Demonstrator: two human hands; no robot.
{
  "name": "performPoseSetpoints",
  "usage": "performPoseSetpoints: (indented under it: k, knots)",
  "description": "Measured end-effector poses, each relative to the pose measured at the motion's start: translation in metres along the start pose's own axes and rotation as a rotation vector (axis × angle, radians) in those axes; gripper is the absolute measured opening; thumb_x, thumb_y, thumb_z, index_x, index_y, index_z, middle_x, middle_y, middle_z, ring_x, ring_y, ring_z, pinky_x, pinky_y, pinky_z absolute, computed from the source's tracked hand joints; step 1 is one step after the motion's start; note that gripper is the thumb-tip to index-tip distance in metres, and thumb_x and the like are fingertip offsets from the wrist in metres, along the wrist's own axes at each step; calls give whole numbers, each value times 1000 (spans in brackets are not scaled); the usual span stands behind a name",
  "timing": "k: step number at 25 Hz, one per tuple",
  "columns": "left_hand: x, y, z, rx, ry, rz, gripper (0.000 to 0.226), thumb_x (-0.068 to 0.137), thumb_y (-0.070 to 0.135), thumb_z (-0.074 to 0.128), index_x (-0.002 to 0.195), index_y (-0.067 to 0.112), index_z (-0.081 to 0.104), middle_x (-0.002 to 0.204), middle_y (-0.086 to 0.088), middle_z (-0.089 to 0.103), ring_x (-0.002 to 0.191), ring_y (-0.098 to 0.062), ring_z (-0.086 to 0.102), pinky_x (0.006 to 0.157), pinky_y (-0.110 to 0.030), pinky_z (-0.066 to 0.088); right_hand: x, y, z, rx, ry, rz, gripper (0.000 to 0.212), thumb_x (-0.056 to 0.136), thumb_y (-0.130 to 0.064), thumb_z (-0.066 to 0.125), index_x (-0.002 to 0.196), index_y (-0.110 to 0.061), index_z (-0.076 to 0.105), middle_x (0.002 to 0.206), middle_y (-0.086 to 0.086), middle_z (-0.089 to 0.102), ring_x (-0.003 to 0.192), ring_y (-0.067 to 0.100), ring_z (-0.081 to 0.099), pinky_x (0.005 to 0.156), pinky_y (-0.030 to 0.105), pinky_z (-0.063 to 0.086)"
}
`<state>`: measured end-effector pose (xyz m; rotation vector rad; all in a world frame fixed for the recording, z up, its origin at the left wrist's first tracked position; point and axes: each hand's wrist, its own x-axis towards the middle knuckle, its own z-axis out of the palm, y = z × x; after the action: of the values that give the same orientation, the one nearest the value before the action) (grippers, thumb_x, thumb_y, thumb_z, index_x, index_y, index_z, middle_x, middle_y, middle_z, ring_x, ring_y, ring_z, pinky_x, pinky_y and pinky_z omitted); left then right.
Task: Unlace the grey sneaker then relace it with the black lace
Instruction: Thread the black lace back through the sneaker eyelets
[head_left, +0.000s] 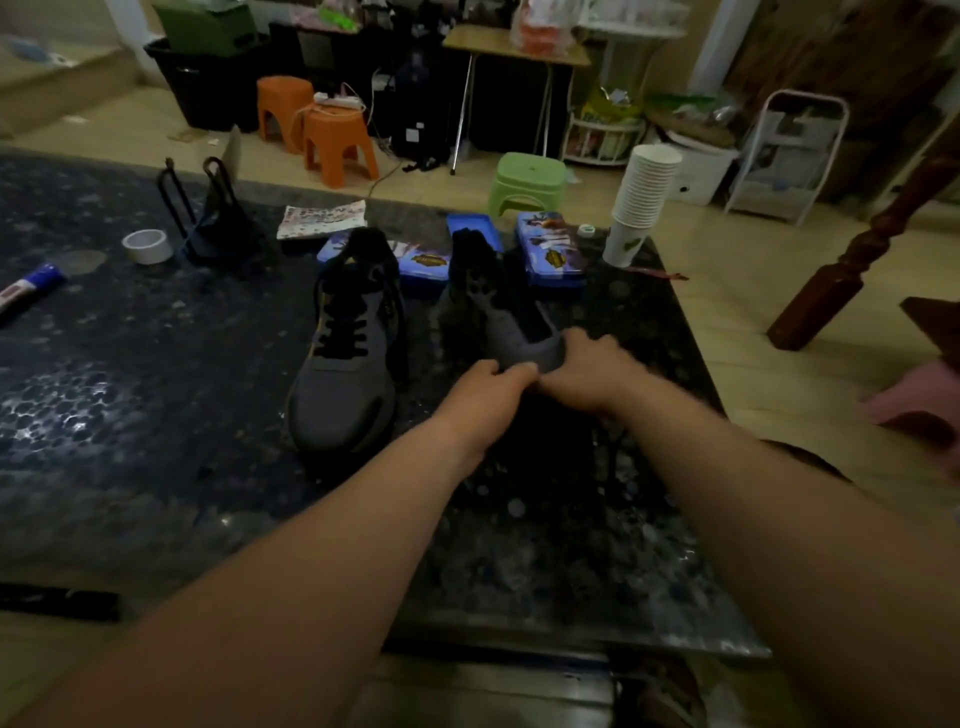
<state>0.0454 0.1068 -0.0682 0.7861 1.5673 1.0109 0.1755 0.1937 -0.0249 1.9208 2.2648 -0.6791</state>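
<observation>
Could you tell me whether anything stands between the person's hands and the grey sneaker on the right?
Nothing visible does: the left hand and right hand both grip the near end of the right grey sneaker. The laced grey sneaker lies beside it, apart.

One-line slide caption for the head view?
Left hand and right hand grip the toe end of the unlaced grey sneaker on a dark table, beside the laced sneaker.

The scene is dimly lit, the dark table (130, 415) being rendered murky while the floor (753, 291) beyond the table is shown brighter, and the left hand (488, 387) and right hand (582, 364) above the table are smeared by blur.
</observation>
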Motion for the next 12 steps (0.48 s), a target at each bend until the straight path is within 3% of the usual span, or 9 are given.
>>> performPoseSetpoints:
  k: [2, 4, 7, 9, 12]
  knots:
    - [-2, -2, -10, -39, 71, -7, 73, 60, 64, 57, 115, 19, 73, 107, -8, 76, 97, -29, 72, 96, -51, 57, -26, -8, 21, 142, -29, -2, 113, 64, -87, 59, 157, -28, 31, 157, 20, 34, 140, 42, 41, 113, 50, 42]
    - [-17, -3, -23, 34, 147, 13, 58, 66, 60, 58, 100, 17, 77, 93, -10, 74, 84, -29, 69, 81, -42, 57, -60, -9, 40, 306, -14, -50, 100, 74, -79, 62, 156, -31, 33, 155, 21, 36, 139, 40, 42, 112, 48, 42]
    - [-63, -15, -30, 198, 206, 49, 67, 72, 66, 72, 114, 14, 63, 111, -6, 69, 98, -22, 67, 81, -38, 57, -120, -1, 64, 414, 49, -95, 93, 79, -76, 61, 157, -37, 30, 147, 18, 41, 135, 39, 44, 111, 46, 42]
    - [-96, -33, -26, 283, 198, 49, 62, 78, 56, 80, 119, 18, 52, 117, -1, 62, 106, -19, 63, 80, -34, 54, -160, 7, 76, 434, 82, -124, 86, 81, -73, 61, 155, -40, 31, 138, 14, 44, 131, 36, 46, 109, 44, 44]
    - [-129, -57, -22, 326, 220, 92, 53, 82, 44, 83, 117, 18, 52, 119, -2, 64, 103, -17, 64, 80, -32, 54, -202, 21, 93, 457, 101, -156, 82, 83, -65, 62, 155, -39, 31, 133, 8, 41, 128, 32, 47, 110, 44, 44]
